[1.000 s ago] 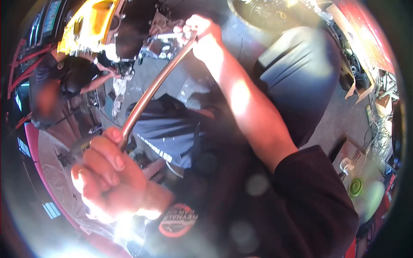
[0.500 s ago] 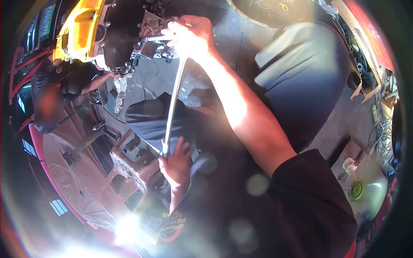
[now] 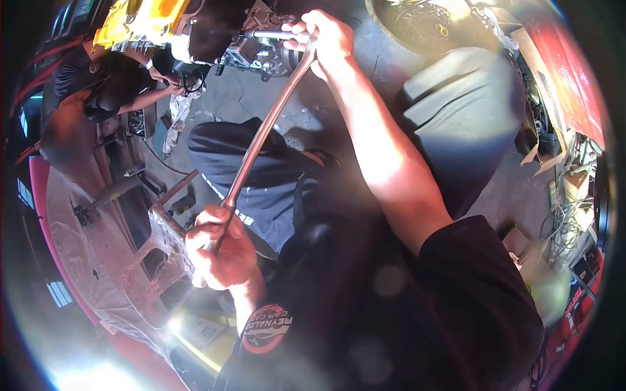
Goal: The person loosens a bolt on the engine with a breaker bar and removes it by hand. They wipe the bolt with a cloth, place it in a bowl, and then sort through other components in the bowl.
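A: What is shown at left?
B: Left hand (image 3: 225,254): fingers clenched round the lower end of the bar (image 3: 268,124).
A: And rightward?
B: The bar, slanting upward near the engine (image 3: 261,57); right hand (image 3: 334,42), fingers grasping its upper end.

White light (image 3: 94,378) glares at the lower left, and grey floor (image 3: 501,182) spreads toward clutter (image 3: 568,199) at right.

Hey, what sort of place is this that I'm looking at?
Most likely a vehicle repair workshop. What looks like an engine shows at the top of the view, the left hand grips a long metal bar, and the shirt badge includes the word CAR.
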Tool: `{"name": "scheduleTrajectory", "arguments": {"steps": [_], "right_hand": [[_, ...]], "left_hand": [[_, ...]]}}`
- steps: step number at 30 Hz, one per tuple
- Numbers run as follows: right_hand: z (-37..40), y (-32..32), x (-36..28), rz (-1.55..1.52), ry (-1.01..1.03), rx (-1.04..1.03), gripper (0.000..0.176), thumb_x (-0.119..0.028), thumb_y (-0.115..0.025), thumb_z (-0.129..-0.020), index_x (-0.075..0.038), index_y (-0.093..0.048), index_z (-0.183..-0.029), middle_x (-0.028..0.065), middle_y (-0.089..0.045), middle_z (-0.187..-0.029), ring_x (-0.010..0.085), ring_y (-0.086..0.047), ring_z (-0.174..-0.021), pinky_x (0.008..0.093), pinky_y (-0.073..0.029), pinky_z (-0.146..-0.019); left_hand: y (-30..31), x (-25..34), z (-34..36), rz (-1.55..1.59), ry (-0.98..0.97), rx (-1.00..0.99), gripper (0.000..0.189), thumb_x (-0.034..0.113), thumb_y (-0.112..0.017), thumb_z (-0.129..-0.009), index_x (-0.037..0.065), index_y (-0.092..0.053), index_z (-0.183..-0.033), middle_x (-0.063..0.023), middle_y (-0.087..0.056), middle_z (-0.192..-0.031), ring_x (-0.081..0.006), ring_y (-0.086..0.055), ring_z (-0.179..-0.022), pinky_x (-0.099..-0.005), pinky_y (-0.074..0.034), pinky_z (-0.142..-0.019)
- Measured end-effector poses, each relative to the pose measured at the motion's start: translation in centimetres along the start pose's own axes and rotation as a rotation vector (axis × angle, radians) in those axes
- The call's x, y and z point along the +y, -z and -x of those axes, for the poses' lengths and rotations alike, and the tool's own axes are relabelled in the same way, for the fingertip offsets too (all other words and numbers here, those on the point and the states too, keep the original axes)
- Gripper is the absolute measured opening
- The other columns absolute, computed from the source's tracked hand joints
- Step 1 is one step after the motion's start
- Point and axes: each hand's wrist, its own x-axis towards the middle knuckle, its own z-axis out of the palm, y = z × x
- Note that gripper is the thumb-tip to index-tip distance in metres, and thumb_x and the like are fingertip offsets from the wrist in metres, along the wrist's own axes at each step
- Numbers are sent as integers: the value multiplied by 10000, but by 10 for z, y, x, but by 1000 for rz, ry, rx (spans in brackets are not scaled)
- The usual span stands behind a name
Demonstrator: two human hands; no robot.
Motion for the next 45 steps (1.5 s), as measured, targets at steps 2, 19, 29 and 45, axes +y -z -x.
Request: {"name": "scheduleTrajectory", "arguments": {"steps": [2,19,29,45], "right_hand": [[1,-3,1,13,-16,15,208,-121,-595,-837,-44,-521,-659,124,-612,-701,321,-703,-800,464,-590,-652],[1,1,0,-97,-58,-46,182,-85,-552,-794,-72,-459,-638,94,-522,-682,314,-635,-794,462,-490,-681],[5,2,0,-110,-48,-48,163,-86,-543,-819,-43,-508,-666,103,-536,-660,295,-642,-740,452,-512,-628],[0,3,0,-39,65,-79,135,-37,-571,-824,40,-562,-713,140,-581,-641,274,-672,-643,398,-578,-494]], "left_hand": [[2,1,9,145,104,38,319,311,-588,-911,17,-492,-836,-235,-551,-1038,-199,-469,-532,-308,-426,-538],[-29,47,-51,-63,68,-169,295,172,-515,-913,74,-353,-687,-113,-445,-805,-56,-293,-538,-233,-321,-500],[-19,48,-42,-93,117,-131,340,250,-580,-911,23,-412,-722,-182,-488,-873,-163,-412,-573,-305,-405,-515],[9,-12,33,-64,66,207,527,423,-421,-982,13,-550,-1288,-211,-584,-1254,-296,-587,-993,-372,-448,-757]]}}
